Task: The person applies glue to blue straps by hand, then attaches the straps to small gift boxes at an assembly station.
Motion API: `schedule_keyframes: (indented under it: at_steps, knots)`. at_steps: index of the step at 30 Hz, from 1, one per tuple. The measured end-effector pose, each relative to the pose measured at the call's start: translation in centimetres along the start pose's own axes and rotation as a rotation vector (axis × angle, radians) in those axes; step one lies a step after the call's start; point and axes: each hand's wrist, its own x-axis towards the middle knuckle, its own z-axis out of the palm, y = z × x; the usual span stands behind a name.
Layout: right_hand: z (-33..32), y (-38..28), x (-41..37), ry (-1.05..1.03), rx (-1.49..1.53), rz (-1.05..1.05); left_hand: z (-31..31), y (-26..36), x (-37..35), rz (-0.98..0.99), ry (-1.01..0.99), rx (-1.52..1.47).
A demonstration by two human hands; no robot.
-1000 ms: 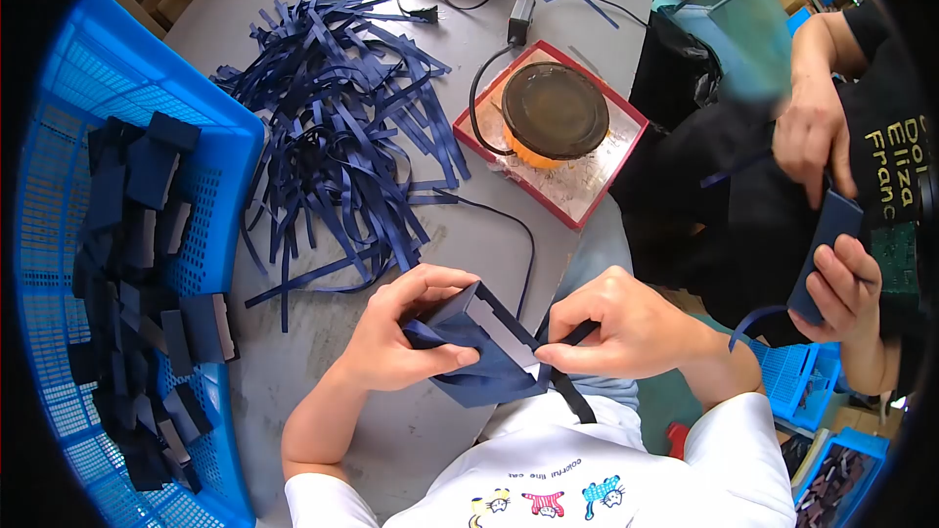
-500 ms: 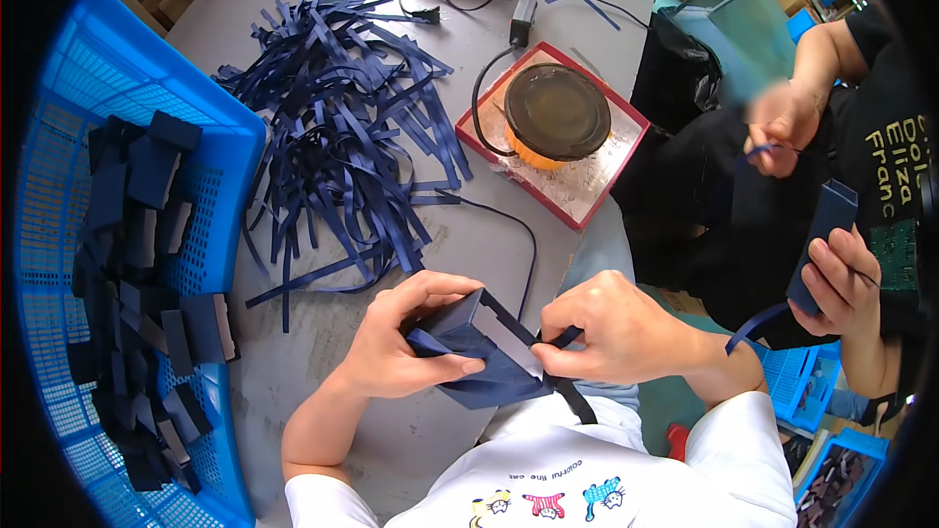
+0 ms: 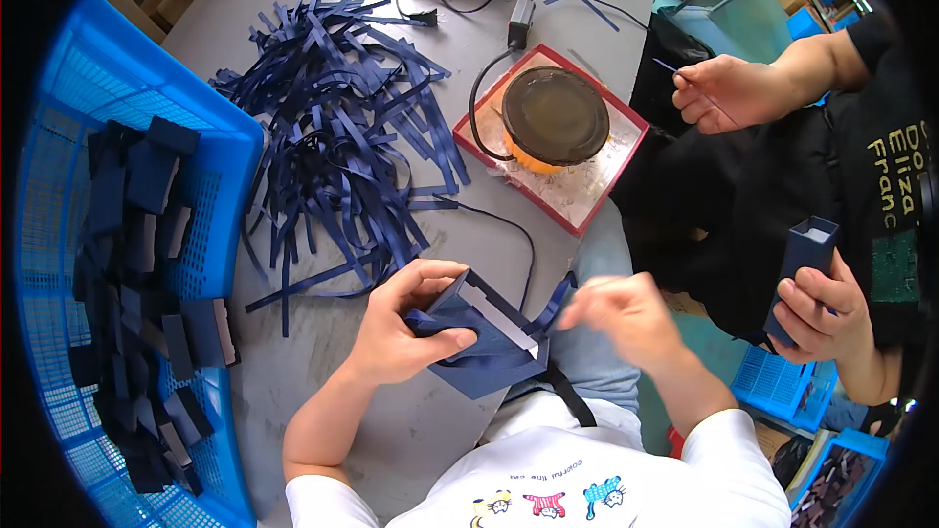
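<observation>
My left hand (image 3: pixel 409 328) is closed around a dark blue cardboard box (image 3: pixel 479 337), tilted over the table's near edge. A pale inner edge shows along the box's top side. Blue ribbon (image 3: pixel 556 303) sticks out at its right end, and more ribbon lies under my left fingers. Just right of that ribbon end is my right hand (image 3: pixel 626 318), its fingers loosely bent and somewhat blurred. Nothing shows between them, and they look apart from the ribbon.
A pile of blue ribbon strips (image 3: pixel 337 137) lies on the grey table (image 3: pixel 293 372). A blue basket (image 3: pixel 210 235) of dark boxes stands left. Beyond my hands, a round pot (image 3: pixel 555 115) sits in a red-rimmed tray (image 3: pixel 599 198). At right, a co-worker holds a narrow box (image 3: pixel 804 259) and a thin strip.
My right hand has come off the ribbon at the box's end and moved right. The box has shifted slightly left. The co-worker's upper hand moved left, and their narrow box moved down.
</observation>
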Motion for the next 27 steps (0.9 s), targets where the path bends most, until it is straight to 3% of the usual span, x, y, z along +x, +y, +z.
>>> schedule_keyframes:
  at_steps: [3,6,11,15,18,20,21,24,27]
  knots:
    - [1.8,1.1,0.2,0.025,0.551,0.409,0.3,-0.4,0.0,-0.018,0.000,-0.012]
    - [1.0,0.3,1.5,0.251,0.707,0.181,0.1,-1.0,0.1,-0.045,0.058,0.032]
    - [-2.3,-0.1,2.6,0.519,0.584,-0.114,-1.2,-1.9,0.9,-0.112,0.171,0.109]
    - [-3.3,1.4,3.5,0.584,0.688,-0.217,-1.9,-2.4,1.4,-0.119,0.193,0.214]
    - [-2.3,0.1,4.5,0.550,0.874,-0.145,-2.1,-2.4,1.5,-0.114,0.218,0.198]
    - [-3.0,0.9,5.0,0.375,0.864,-0.121,-2.0,-1.9,1.4,-0.128,0.197,0.246]
    - [-2.8,1.2,5.2,0.510,0.774,-0.060,-1.9,-1.8,1.4,-0.129,0.199,0.246]
    - [-2.9,1.3,6.1,0.524,0.542,0.000,-1.4,-1.7,1.2,-0.147,0.143,0.219]
    - [-3.0,1.1,7.1,0.561,0.496,0.017,-0.8,-1.6,1.1,-0.130,0.102,0.240]
